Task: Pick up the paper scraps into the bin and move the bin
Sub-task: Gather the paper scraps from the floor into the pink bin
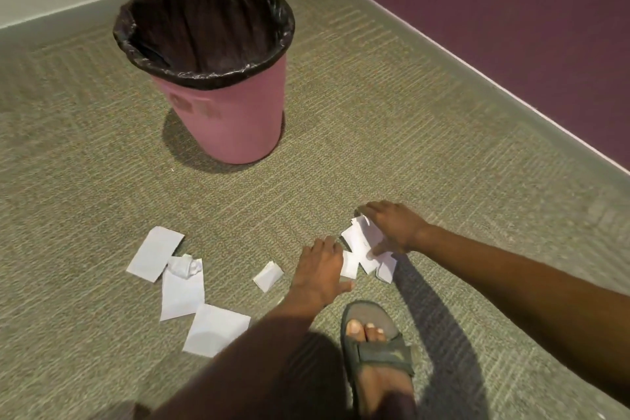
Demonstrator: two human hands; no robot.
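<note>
Right hand point(395, 227) has its fingers curled over a bunch of scraps point(361, 242), left hand point(320, 269) flat and spread just beside them. More paper point(180, 286) lies further left of those fingers, so the left's nearer; bin point(221, 119) is well beyond.

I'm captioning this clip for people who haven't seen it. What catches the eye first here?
The pink bin with a black liner, standing upright on the carpet near the corner. Then both hands, left hand and right hand, gathering a white paper pile, with more loose scraps lying to the left.
</note>
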